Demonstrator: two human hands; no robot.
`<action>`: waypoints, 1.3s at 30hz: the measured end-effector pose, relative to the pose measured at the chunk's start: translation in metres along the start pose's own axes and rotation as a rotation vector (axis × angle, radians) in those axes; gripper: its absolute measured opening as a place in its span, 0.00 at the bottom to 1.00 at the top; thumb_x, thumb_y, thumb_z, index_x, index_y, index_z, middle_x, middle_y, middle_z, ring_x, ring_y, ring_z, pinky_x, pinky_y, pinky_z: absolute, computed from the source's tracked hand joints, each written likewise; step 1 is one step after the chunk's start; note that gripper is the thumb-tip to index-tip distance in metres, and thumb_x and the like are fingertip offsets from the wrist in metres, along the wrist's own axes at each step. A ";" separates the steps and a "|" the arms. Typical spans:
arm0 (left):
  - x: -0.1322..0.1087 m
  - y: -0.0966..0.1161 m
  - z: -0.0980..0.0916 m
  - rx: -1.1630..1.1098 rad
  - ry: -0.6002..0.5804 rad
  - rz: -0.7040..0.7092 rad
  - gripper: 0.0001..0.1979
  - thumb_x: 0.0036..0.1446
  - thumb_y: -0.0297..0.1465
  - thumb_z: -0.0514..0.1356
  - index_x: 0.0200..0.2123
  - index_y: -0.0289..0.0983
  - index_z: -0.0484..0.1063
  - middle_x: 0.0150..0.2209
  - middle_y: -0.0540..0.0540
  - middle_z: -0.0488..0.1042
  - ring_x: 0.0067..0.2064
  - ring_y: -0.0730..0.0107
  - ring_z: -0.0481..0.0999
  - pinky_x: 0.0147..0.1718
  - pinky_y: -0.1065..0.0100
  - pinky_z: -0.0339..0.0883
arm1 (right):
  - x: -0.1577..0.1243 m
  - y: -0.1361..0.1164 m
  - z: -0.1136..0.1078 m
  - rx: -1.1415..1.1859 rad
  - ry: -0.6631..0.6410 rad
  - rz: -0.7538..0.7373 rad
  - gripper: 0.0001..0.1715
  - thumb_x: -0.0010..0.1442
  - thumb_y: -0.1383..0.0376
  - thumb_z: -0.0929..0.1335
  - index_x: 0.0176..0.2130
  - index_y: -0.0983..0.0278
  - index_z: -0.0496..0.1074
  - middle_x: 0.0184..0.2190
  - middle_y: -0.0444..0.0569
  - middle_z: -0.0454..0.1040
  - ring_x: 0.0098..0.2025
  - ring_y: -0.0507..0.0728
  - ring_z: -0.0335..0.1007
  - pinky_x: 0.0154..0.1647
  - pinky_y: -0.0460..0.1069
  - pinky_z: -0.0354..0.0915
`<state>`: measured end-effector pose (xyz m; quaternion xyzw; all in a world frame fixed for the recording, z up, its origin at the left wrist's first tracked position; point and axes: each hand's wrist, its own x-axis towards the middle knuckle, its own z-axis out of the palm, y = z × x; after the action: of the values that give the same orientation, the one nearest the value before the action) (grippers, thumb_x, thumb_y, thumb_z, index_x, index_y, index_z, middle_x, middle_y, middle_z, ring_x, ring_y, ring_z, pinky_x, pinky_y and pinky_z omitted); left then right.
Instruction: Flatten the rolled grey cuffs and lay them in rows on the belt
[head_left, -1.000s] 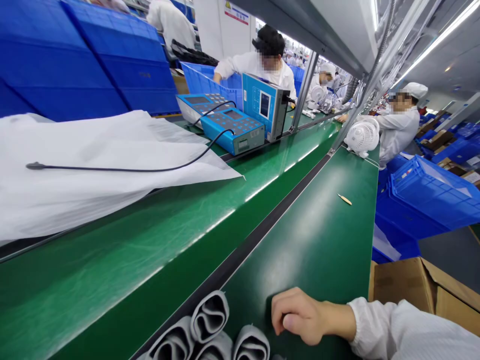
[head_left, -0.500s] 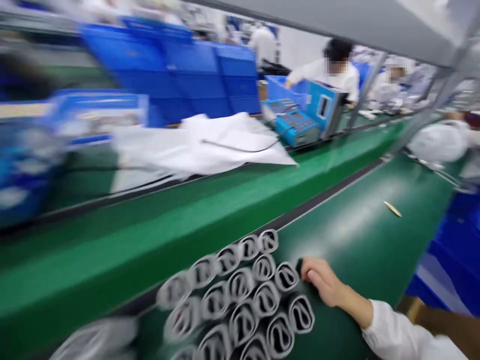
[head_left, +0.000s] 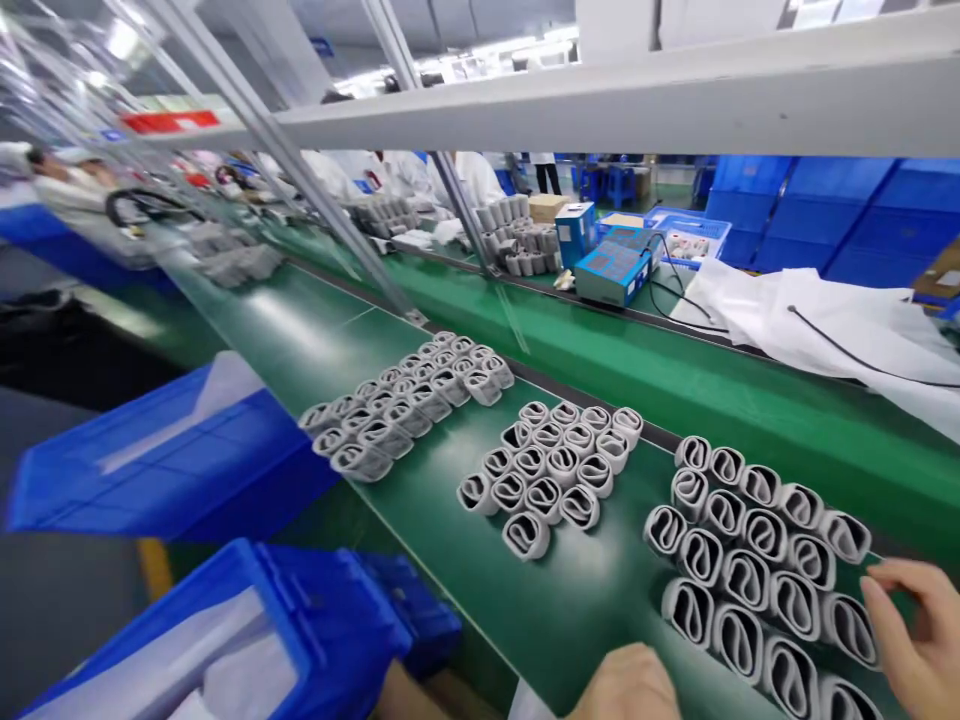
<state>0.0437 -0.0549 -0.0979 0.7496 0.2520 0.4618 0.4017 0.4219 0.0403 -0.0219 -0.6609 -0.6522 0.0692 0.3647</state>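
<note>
Several grey rolled cloth-like bands (head_left: 765, 535) stand on end in rows at the right of the green bench, their folded edges curled inside. My right hand (head_left: 919, 640) is at the right end of this group, thumb and forefinger apart beside the outermost rolls. I see nothing held in it, and I cannot tell whether it touches a roll. At the bottom edge, my left hand (head_left: 626, 685) shows only its back and knuckles, left of the nearest rolls; its fingers are hidden. A second group of rolls (head_left: 551, 465) stands mid-bench, and a third group (head_left: 405, 405) is packed farther left.
A raised green ledge (head_left: 600, 345) runs behind the bench (head_left: 450, 500). Beyond it lie a blue device (head_left: 615, 265) with cables and a white sheet (head_left: 825, 310). Blue bins (head_left: 300, 620) stand at the bench's near side. Metal posts (head_left: 352, 200) support an overhead shelf. People in white work farther off.
My view has swung left, bringing the other roll groups and blue bins into sight. My left hand has appeared at the bottom. My right hand is still beside the right end of the rolls.
</note>
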 end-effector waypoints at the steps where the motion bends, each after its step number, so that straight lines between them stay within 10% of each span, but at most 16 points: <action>1: 0.001 -0.007 0.010 0.007 -0.021 -0.015 0.31 0.77 0.60 0.51 0.45 0.43 0.81 0.31 0.42 0.82 0.37 0.59 0.86 0.43 0.60 0.80 | 0.022 -0.013 0.003 -0.025 -0.005 -0.085 0.23 0.74 0.41 0.66 0.45 0.56 0.73 0.45 0.56 0.80 0.50 0.71 0.78 0.58 0.66 0.71; 4: 0.015 -0.012 0.021 0.091 -0.009 -0.132 0.13 0.67 0.42 0.67 0.49 0.40 0.79 0.45 0.38 0.85 0.52 0.53 0.84 0.55 0.55 0.79 | 0.076 -0.042 0.025 -0.141 -0.101 -0.218 0.32 0.74 0.38 0.63 0.53 0.60 0.76 0.55 0.64 0.80 0.62 0.77 0.76 0.68 0.71 0.68; 10: 0.044 -0.005 0.012 0.257 0.054 -0.263 0.27 0.56 0.37 0.72 0.59 0.38 0.77 0.54 0.37 0.81 0.56 0.48 0.79 0.59 0.48 0.77 | 0.087 -0.045 0.058 -0.440 -0.472 -0.124 0.59 0.69 0.26 0.58 0.74 0.65 0.68 0.62 0.65 0.81 0.61 0.81 0.79 0.57 0.71 0.75; 17: 0.047 -0.004 0.017 0.338 -0.081 -0.348 0.37 0.57 0.44 0.72 0.67 0.38 0.73 0.60 0.37 0.78 0.61 0.45 0.76 0.64 0.46 0.72 | 0.061 -0.053 0.045 -0.545 -0.435 0.050 0.62 0.69 0.22 0.53 0.74 0.62 0.68 0.63 0.64 0.80 0.60 0.81 0.80 0.55 0.71 0.75; 39: 0.053 -0.005 0.015 0.196 -0.209 -0.216 0.12 0.63 0.35 0.68 0.49 0.42 0.87 0.42 0.50 0.92 0.45 0.62 0.93 0.53 0.67 0.83 | 0.060 -0.046 0.047 -0.347 -0.477 -0.227 0.52 0.71 0.30 0.62 0.72 0.64 0.71 0.65 0.62 0.81 0.64 0.77 0.79 0.65 0.72 0.74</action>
<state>0.0810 -0.0182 -0.0797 0.7976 0.3318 0.3089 0.3978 0.3660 0.1084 -0.0061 -0.6015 -0.7910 0.0686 0.0885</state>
